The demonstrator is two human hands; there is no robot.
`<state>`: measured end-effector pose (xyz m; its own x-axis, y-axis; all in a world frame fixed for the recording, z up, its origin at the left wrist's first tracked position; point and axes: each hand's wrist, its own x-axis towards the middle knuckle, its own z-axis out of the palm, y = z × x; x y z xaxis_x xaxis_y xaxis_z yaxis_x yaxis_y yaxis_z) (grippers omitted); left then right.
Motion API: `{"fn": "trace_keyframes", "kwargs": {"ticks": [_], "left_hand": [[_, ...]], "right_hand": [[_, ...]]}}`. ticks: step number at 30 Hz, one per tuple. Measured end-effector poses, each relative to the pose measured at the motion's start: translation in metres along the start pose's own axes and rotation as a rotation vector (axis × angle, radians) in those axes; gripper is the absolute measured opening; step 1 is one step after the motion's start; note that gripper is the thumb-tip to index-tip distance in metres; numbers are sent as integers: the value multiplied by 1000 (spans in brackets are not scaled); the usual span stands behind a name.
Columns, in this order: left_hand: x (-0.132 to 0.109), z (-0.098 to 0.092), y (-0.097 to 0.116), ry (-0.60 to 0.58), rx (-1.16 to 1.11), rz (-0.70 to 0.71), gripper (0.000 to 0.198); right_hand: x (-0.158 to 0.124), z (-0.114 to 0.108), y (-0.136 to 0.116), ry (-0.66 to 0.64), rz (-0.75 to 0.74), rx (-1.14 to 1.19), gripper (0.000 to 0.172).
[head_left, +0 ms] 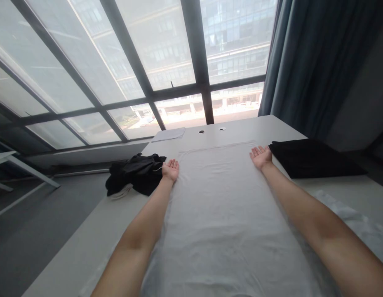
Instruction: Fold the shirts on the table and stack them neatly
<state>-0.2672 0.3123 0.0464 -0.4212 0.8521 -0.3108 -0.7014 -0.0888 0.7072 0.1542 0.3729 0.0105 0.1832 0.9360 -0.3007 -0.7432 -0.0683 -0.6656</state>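
Observation:
A long white cloth (219,198) lies spread on the white table (247,130), with light wrinkles across it. At its far left corner rests my left hand (170,169), palm up, fingers apart and holding nothing. My right hand (260,156) is at the far right corner, also palm up with its fingers spread and nothing in them. Both forearms reach along the cloth's sides.
Left of the cloth is a crumpled black garment pile (137,173). A folded black cloth (315,159) lies to the right, with pale fabric (355,218) nearer. Papers (168,135) sit at the far edge. Behind are windows and a dark curtain (299,66).

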Motion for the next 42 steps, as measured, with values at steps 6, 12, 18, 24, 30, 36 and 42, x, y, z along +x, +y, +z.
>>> {"fn": "trace_keyframes", "kwargs": {"ticks": [6,12,18,24,30,36,42], "left_hand": [[-60,24,-40,-196,-10,-62,45],[-152,3,-126,-310,107,-239,40],[-165,-64,-43,-148,266,-87,47],[-210,-81,-19,-244,481,90,31],[-288,-106,-91,-985,1355,515,53],[-297,-115,-92,-1035,1932,749,61],[-294,-119,-97,-990,1998,835,61]], "right_hand": [[-72,24,44,-181,73,-20,38],[-165,9,99,-509,377,-141,43],[-150,-63,13,-275,126,-296,46],[-191,-70,12,-272,-148,-459,34],[-292,-69,93,-805,-584,-1418,58],[-315,-69,88,-792,-643,-1903,66],[-316,-79,83,-762,-668,-1951,63]]}}
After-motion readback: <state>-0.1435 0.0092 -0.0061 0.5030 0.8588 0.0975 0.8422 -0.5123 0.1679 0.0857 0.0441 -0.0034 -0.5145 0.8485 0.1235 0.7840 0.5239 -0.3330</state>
